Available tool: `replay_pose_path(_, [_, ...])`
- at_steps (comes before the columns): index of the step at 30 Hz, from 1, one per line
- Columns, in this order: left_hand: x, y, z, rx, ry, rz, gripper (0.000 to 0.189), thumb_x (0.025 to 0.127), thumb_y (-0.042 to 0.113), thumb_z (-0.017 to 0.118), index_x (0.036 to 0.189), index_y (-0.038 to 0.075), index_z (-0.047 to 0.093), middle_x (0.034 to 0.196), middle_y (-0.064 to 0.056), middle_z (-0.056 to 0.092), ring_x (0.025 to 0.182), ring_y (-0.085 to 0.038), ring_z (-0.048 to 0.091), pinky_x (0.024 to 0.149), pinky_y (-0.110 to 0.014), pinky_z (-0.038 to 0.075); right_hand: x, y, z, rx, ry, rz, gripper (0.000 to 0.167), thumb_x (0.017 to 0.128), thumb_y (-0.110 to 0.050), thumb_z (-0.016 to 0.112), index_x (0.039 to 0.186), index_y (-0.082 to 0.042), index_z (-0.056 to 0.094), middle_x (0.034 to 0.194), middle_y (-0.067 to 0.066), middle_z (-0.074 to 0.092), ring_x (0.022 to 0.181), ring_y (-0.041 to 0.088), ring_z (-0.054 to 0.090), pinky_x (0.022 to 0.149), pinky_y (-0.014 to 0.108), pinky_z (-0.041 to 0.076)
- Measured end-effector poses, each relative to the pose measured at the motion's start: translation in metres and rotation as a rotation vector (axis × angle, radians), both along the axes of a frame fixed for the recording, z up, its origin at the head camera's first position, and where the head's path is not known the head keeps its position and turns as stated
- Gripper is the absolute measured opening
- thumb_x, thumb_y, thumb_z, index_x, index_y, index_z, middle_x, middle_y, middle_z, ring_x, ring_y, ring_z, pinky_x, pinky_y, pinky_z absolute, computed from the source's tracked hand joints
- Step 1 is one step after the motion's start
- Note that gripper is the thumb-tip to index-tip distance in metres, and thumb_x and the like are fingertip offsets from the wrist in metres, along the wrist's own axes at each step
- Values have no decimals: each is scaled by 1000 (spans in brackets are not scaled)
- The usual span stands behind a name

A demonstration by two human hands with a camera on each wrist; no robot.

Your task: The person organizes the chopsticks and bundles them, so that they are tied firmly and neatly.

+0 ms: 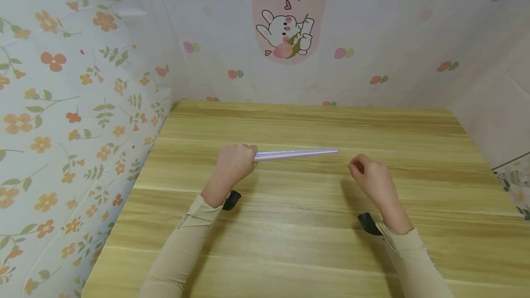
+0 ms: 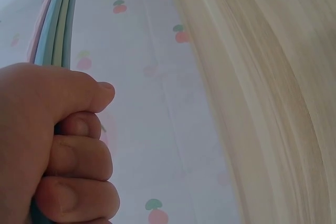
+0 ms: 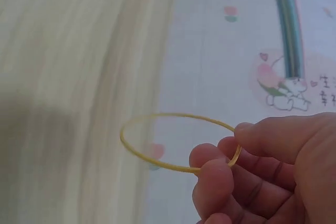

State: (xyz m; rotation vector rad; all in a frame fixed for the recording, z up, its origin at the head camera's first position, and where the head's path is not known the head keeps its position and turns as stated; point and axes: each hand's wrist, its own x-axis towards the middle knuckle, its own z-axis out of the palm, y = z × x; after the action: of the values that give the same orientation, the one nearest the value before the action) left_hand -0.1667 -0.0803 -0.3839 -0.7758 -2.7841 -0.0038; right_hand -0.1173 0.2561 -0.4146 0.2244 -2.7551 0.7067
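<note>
My left hand (image 1: pixel 237 164) grips one end of a bundle of long thin pastel strips (image 1: pixel 296 154), fingers curled round it. The bundle points right across the space above the wooden table; pink, blue and yellowish-green strips show in the left wrist view. Its free end stops short of my right hand (image 1: pixel 374 180). Between thumb and fingers, that hand pinches a thin yellow rubber band (image 3: pixel 176 168), which hangs out as an open loop. Nothing passes through the loop, and the bundle lies apart from it. The strips' held end is hidden in the left fist.
The wooden table (image 1: pixel 285 243) lies under both hands. A white curtain with a rabbit print (image 1: pixel 207 26) rises behind its far edge, and a flowered curtain (image 1: pixel 74 118) stands along the left. Black pieces (image 1: pixel 232 200) sit at both wrists.
</note>
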Motion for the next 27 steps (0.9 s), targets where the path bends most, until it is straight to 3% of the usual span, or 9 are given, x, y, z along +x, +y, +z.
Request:
replay_pose_path(11, [1, 2, 0, -4, -13, -7, 19, 87, 16, 64, 70, 10, 58, 54, 1, 49, 45, -9, 31, 38, -23, 26, -9, -14, 22, -78, 35, -39, 9, 92, -8, 59, 91, 0, 63, 64, 7, 63, 48, 11, 48, 45, 25, 36])
replay_pose_path(27, [0, 5, -3, -19, -22, -9, 19, 87, 16, 65, 70, 11, 58, 54, 1, 48, 46, -9, 30, 39, -23, 27, -12, -26, 33, -65, 129, -48, 6, 89, -7, 63, 89, -1, 65, 64, 8, 63, 49, 12, 48, 47, 25, 37])
